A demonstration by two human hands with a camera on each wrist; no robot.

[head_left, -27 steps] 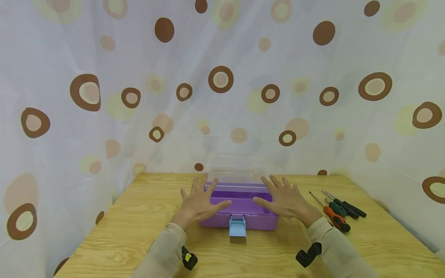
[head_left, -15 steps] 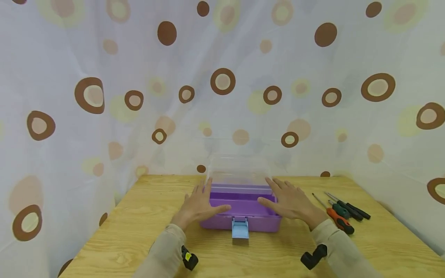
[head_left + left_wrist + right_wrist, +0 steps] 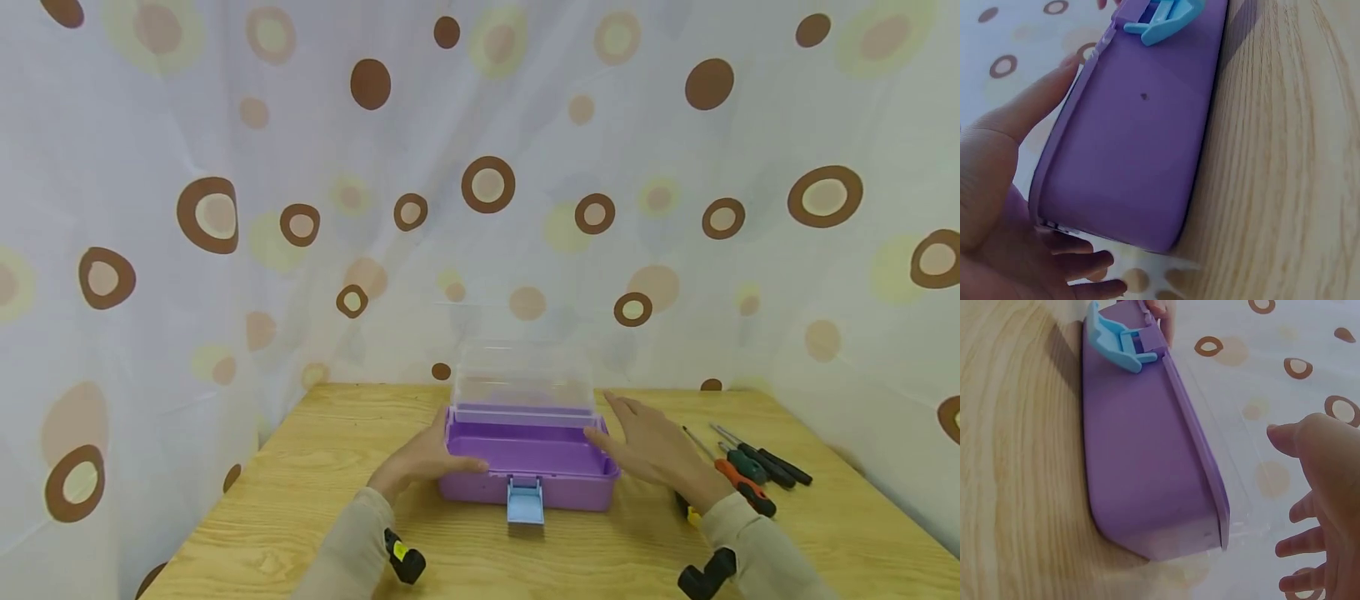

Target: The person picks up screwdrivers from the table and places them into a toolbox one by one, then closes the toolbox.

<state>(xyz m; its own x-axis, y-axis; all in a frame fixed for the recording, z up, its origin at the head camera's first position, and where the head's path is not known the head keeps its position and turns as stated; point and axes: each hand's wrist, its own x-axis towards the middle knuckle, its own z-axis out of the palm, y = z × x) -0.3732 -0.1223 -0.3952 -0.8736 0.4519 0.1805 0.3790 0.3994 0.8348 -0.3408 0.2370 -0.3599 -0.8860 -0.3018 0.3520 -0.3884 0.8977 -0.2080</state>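
A purple plastic box [image 3: 566,493] sits on the wooden table with its clear lid [image 3: 525,379] raised at the back. Its light blue latch [image 3: 525,505] hangs down in front. The inside shows bare purple. My left hand [image 3: 423,457] is at the box's left end, thumb along the front rim and fingers stretched past the corner, as the left wrist view also shows. At the right end is my right hand [image 3: 654,443], fingers extended. In the right wrist view its thumb [image 3: 1285,439] stands apart from the box wall [image 3: 1141,444].
Several screwdrivers lie to the right, among them an orange-and-black one [image 3: 742,487] and a green-handled one [image 3: 752,467]. A yellow-and-black item [image 3: 692,512] is partly hidden by the right wrist. A patterned curtain [image 3: 487,250] hangs behind the table.
Both hands have gone from splayed over the box to its two ends, the right one moving outward and the left one turning alongside. The head view has shifted slightly. The box stays put.
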